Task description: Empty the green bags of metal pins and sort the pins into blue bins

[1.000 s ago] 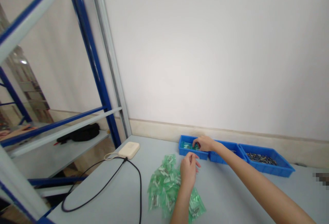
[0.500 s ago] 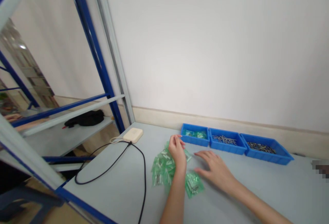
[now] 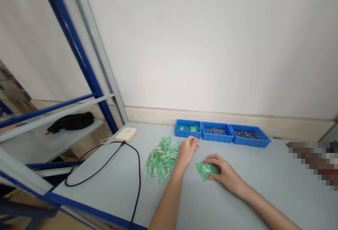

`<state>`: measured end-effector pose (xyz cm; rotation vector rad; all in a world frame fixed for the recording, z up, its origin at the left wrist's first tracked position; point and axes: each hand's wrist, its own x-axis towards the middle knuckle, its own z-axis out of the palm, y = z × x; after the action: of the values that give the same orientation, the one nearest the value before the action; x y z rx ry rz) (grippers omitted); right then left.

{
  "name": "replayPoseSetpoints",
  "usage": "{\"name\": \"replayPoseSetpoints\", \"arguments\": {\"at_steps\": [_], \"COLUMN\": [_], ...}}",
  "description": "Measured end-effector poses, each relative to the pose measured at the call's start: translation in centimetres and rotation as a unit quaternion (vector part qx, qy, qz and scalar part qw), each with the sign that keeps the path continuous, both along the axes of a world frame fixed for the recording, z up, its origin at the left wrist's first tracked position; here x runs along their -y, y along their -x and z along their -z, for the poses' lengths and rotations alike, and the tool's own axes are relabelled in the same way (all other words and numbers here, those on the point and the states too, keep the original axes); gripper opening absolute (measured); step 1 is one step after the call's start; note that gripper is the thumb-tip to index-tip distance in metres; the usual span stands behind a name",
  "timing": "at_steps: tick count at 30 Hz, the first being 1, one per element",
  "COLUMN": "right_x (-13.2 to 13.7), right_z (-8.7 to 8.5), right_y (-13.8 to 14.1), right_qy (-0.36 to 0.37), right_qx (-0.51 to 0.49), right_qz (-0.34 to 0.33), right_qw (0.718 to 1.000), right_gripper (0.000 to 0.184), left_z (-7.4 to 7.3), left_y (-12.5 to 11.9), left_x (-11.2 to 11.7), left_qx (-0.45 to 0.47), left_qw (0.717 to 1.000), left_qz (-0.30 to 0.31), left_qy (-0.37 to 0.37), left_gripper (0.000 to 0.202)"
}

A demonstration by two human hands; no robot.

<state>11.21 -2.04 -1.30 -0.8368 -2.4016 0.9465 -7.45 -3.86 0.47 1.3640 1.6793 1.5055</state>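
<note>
My right hand (image 3: pixel 227 174) has its thumb and fingers closed around the right edge of a small green plastic bag (image 3: pixel 205 170) on the table, with silvery metal pieces showing through it. My left hand (image 3: pixel 187 152) is raised just in front of the left blue bin (image 3: pixel 188 133), its fingers curled together; whatever they hold, if anything, is hidden. Beside the left wrist lies a loose pile of similar green bags (image 3: pixel 161 158), each with light rod-like pieces inside. More green bags (image 3: pixel 194 128) lie in the left bin.
The middle blue bin (image 3: pixel 217 137) holds thin metal pins; the right blue bin (image 3: pixel 250 142) holds darker screw-like pieces. On the left are a cream box (image 3: pixel 126 134) and a looping black cable (image 3: pixel 139 173). A blue-and-grey frame (image 3: pixel 97 96) stands left, a wall behind.
My right hand has closed on the single green bag, which was lying free near it. My left hand has moved off the bag pile to the right. The camera view has shifted.
</note>
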Motion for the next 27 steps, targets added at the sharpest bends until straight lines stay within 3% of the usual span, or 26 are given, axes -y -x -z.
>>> {"name": "replayPoseSetpoints", "arguments": {"at_steps": [5, 8, 14, 19, 24, 27], "right_x": [-2.9, -3.5, -2.8, -3.3, -4.0, -3.9], "right_z": [1.3, 1.4, 0.9, 0.7, 0.4, 0.0], "right_y": [-2.8, -2.8, -2.2, -2.4, -2.9, -3.1], "right_qy": [0.007, 0.008, 0.044, 0.124, 0.141, 0.129], "right_qx": [-0.073, -0.160, -0.279, -0.347, -0.360, -0.384], "right_qz": [0.132, 0.151, 0.128, 0.159, 0.173, 0.150], "right_qw": [0.989, 0.976, 0.951, 0.916, 0.906, 0.902], "right_gripper": [0.037, 0.038, 0.035, 0.051, 0.026, 0.020], "left_z": [0.0, 0.1, 0.7, 0.3, -0.4, -0.6], "left_y": [-2.3, -3.3, -3.8, -4.0, -4.5, -4.6], "left_x": [0.5, 0.3, -0.8, -0.8, -0.3, 0.1], "left_qx": [-0.132, -0.148, -0.026, 0.028, 0.002, -0.074], "left_qw": [0.985, 0.976, 0.989, 0.995, 0.995, 0.991], "left_qz": [0.103, 0.150, 0.140, 0.098, 0.096, 0.086], "left_qy": [0.035, 0.057, 0.035, 0.007, -0.023, -0.064], "left_gripper": [0.035, 0.036, 0.024, 0.017, 0.028, 0.018]}}
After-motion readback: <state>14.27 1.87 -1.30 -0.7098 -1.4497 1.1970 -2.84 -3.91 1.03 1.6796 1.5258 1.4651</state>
